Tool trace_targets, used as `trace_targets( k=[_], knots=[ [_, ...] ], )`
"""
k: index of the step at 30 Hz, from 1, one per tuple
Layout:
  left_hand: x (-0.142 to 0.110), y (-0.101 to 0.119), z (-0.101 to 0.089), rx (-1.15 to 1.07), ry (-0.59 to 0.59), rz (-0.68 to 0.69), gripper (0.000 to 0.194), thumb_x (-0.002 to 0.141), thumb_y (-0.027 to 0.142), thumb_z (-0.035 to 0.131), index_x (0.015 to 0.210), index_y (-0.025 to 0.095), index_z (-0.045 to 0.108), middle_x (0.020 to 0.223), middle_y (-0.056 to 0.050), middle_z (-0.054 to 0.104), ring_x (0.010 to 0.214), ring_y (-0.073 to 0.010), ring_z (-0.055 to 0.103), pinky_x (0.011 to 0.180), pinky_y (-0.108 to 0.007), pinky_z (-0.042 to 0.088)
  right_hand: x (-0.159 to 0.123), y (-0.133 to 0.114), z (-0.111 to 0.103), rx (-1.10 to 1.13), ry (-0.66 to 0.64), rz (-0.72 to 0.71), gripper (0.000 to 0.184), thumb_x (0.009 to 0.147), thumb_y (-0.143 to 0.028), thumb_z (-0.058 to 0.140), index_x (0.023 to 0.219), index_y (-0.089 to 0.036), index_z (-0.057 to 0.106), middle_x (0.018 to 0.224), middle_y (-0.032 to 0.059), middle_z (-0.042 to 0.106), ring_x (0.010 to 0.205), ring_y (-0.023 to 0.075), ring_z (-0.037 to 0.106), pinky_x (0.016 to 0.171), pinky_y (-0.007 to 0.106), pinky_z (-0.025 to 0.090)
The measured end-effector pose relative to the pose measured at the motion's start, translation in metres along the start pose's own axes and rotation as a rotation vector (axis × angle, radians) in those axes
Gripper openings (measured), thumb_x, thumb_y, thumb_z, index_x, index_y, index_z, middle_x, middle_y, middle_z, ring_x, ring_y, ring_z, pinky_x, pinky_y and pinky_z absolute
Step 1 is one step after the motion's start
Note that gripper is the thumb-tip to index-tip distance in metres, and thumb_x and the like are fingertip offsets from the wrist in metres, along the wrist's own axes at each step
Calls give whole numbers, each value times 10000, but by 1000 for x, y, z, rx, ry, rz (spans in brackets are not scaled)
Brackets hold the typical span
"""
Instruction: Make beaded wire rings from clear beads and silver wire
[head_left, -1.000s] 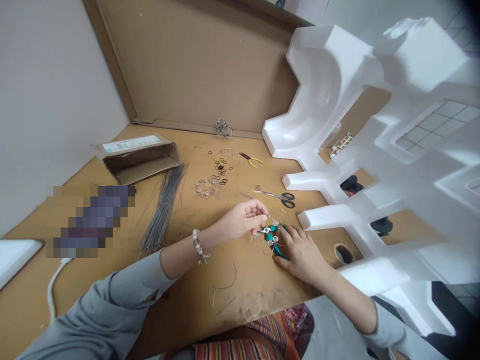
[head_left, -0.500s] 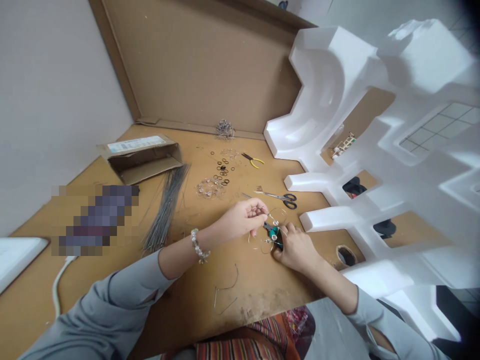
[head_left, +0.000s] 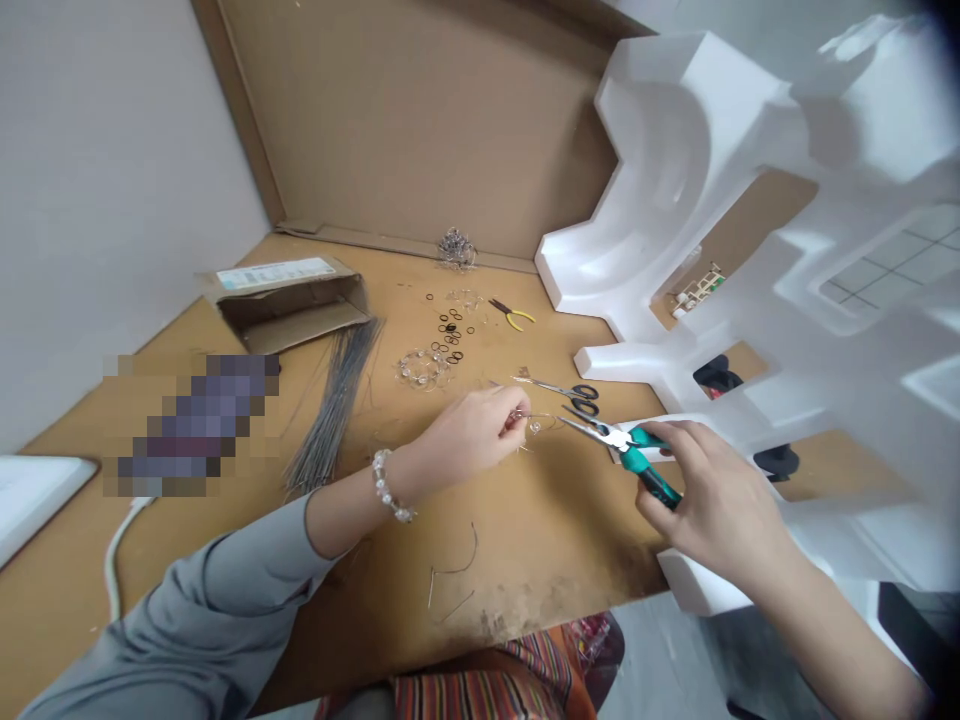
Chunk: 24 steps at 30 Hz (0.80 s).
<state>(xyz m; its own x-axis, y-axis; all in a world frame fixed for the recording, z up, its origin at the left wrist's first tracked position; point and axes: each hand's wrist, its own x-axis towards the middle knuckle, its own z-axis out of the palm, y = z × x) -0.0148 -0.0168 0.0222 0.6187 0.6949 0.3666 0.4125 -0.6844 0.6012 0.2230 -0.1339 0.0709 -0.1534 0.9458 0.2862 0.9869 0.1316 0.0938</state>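
My left hand (head_left: 472, 432) is closed in a pinch on a thin wire piece with clear beads (head_left: 535, 424), held just above the brown cardboard tabletop (head_left: 525, 540). My right hand (head_left: 709, 495) grips the teal handles of long-nose pliers (head_left: 622, 445). The plier jaws point left toward the beaded wire and stop a little short of it. A beaded bracelet sits on my left wrist.
Black-handled scissors (head_left: 570, 392) lie just behind the pliers. Yellow-handled pliers (head_left: 510, 314), small black rings (head_left: 448, 335), a beaded ring (head_left: 422, 368) and a wire tangle (head_left: 457, 248) lie farther back. A bundle of straight wires (head_left: 334, 405) and an open carton (head_left: 289, 300) are left. White foam packing (head_left: 750, 250) fills the right.
My right hand has lifted the teal pliers off the table and drawn them to the right, away from the beaded wire. My left hand stays nearly in place, still pinching the wire.
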Motion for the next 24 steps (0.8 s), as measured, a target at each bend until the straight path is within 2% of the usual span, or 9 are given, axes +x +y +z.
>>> trace_targets(
  k=[3, 7, 14, 24],
  knots=[
    [-4, 3, 3, 117, 11, 66, 114, 806, 123, 431, 837, 156, 536, 653, 15, 555, 569, -102, 479, 544, -239, 335, 4, -18, -14, -211, 32, -122, 414, 700, -292, 544, 1088, -148, 547, 975, 115, 609, 896, 273, 555, 736, 368, 410],
    [-6, 5, 2, 182, 22, 107, 112, 818, 129, 421, 844, 155, 527, 691, 2, 578, 594, -115, 504, 555, -251, 342, 9, -28, -19, -330, 40, -185, 374, 718, -280, 545, 1063, -135, 565, 911, 108, 621, 847, 256, 548, 684, 343, 380],
    [-5, 6, 0, 205, 6, 72, 126, 824, 140, 402, 844, 164, 524, 686, -2, 577, 579, -118, 501, 543, -251, 326, 6, -35, -28, -356, 30, -203, 299, 714, -284, 568, 983, -156, 578, 888, 86, 620, 799, 230, 530, 654, 326, 347],
    [-7, 6, 3, 168, 12, 50, 109, 818, 137, 410, 829, 166, 514, 681, -4, 571, 582, -120, 499, 547, -248, 320, 7, -40, -24, -353, 31, -181, 263, 724, -261, 552, 965, -163, 584, 816, 61, 608, 749, 206, 527, 630, 313, 332]
  ],
)
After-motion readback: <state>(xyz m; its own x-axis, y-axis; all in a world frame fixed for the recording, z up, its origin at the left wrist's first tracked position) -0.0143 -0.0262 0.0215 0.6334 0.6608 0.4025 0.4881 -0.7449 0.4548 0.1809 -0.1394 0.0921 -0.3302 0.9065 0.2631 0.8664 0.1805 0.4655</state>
